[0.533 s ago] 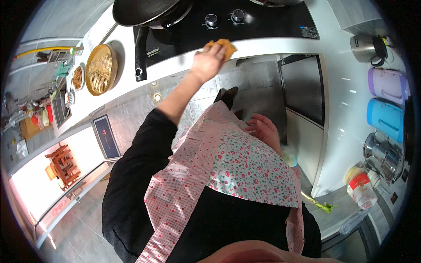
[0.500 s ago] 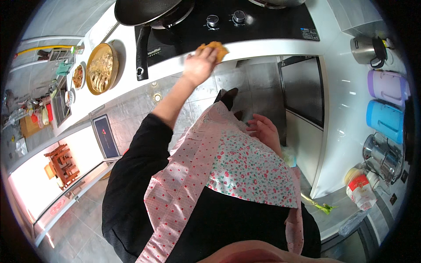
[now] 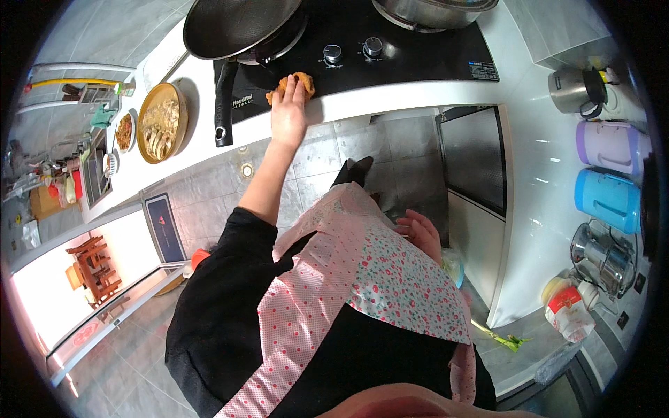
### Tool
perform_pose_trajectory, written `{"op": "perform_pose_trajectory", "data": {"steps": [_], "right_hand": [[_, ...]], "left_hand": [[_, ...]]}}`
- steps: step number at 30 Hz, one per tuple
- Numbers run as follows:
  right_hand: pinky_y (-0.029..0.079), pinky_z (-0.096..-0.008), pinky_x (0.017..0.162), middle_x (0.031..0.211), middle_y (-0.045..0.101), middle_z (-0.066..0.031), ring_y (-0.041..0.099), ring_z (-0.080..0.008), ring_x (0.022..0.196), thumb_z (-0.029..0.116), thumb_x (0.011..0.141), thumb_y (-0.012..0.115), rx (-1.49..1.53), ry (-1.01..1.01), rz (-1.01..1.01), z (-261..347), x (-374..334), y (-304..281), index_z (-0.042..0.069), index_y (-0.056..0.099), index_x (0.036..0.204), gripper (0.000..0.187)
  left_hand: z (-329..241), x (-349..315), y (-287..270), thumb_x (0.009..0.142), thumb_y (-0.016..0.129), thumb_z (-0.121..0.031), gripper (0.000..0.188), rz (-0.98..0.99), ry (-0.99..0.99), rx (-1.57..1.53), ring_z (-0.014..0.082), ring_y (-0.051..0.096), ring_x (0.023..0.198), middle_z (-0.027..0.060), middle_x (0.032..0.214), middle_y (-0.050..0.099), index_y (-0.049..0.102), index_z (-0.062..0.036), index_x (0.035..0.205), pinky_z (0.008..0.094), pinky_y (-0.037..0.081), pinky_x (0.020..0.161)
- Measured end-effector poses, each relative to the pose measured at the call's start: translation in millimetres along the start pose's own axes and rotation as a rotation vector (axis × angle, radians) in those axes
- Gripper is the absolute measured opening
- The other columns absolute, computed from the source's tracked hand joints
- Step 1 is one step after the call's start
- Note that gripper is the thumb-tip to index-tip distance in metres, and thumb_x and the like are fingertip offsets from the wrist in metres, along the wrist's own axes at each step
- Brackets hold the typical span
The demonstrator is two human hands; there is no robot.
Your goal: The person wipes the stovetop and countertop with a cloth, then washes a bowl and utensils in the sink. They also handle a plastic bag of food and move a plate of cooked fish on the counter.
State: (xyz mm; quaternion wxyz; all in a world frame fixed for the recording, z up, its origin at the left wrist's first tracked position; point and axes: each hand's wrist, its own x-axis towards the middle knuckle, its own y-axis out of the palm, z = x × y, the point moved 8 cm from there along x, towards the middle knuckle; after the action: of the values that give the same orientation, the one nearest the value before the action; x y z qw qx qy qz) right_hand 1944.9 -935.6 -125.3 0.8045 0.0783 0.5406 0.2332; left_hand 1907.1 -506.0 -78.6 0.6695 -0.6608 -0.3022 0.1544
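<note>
Running across the far side, a white counter (image 3: 390, 97) bears a black cooktop (image 3: 418, 63), and the person facing it wears a floral apron (image 3: 411, 279). A dark frying pan (image 3: 240, 28) sits on the cooktop's left, with a metal pot (image 3: 442, 10) to its right. The hands are well apart: the right hand (image 3: 420, 231) hangs beside the apron, far from the cloth, fingers loosely parted and seemingly free, though the apron hides part of it. The left hand (image 3: 288, 115) is clamped over the bunched orange cloth (image 3: 305, 82), which lies under its fingers at the cooktop's front edge.
</note>
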Motion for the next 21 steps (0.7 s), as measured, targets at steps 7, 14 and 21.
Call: {"op": "perform_pose_trajectory", "data": {"steps": [7, 14, 21], "right_hand": [[0.057, -0.0386, 0.088, 0.118, 0.068, -0.0160, 0.068, -0.0256, 0.104, 0.018, 0.100, 0.059, 0.025, 0.030, 0.051, -1, 0, 14, 0.001, 0.053, 0.137, 0.041], [0.055, -0.0368, 0.092, 0.121, 0.066, -0.0155, 0.066, -0.0229, 0.107, 0.020, 0.100, 0.059, 0.014, 0.049, 0.075, 5, 1, 31, 0.002, 0.053, 0.138, 0.042], [0.054, -0.0372, 0.091, 0.118, 0.067, -0.0151, 0.067, -0.0224, 0.105, 0.022, 0.099, 0.060, -0.003, 0.035, 0.027, 6, -1, 27, 0.001, 0.053, 0.137, 0.044]], "left_hand": [[25, 121, 45, 0.085, 0.067, -0.011, 0.038, -0.048, 0.004, -0.118, 0.0358, 0.067, 0.096, 0.0135, 0.116, 0.070, 0.068, -0.0111, 0.123, 0.0424, 0.055, 0.088], [16, 144, 45, 0.090, 0.061, -0.018, 0.032, 0.092, -0.077, -0.369, 0.0353, 0.064, 0.108, 0.0160, 0.128, 0.061, 0.069, -0.0124, 0.120, 0.0430, 0.054, 0.092], [-33, 56, 30, 0.092, 0.057, -0.022, 0.027, 0.345, -0.140, 0.002, 0.0401, 0.070, 0.086, 0.0257, 0.120, 0.055, 0.067, -0.0051, 0.110, 0.0464, 0.060, 0.075]]}}
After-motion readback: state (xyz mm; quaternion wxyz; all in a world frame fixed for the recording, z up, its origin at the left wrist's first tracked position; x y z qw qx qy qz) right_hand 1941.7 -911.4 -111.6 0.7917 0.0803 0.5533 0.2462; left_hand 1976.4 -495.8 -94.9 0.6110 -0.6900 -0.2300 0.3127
